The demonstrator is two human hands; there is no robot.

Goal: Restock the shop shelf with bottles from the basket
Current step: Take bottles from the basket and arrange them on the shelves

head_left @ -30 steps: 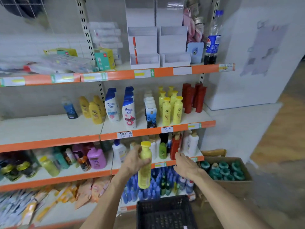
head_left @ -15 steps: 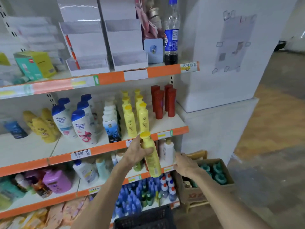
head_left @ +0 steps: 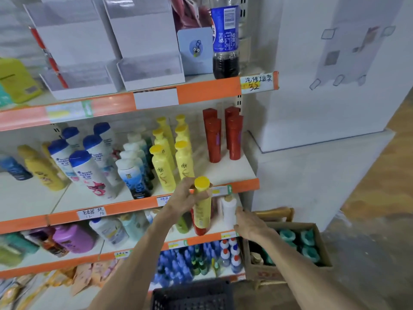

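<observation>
My left hand [head_left: 186,198] grips a yellow bottle [head_left: 202,209] with a yellow cap, held upright just in front of the orange edge of the middle shelf [head_left: 223,173]. Several matching yellow bottles [head_left: 163,168] stand in two rows on that shelf, just above and behind the held one. My right hand [head_left: 248,222] hovers lower right, fingers apart, holding nothing, beside a white bottle [head_left: 229,210] on the shelf below. The black plastic basket [head_left: 192,296] sits at the bottom of the view; its inside is hidden.
Red tubes [head_left: 222,135] stand right of the yellow rows, with bare shelf in front of them. White-and-blue shampoo bottles [head_left: 89,171] fill the left. A cardboard box of teal-capped bottles [head_left: 297,245] sits on the floor right. A cola bottle [head_left: 225,41] stands on the top shelf.
My left hand has lifted the yellow bottle from the lower shelf's level up to the middle shelf's edge. The view has moved closer and to the right. My right hand stays low.
</observation>
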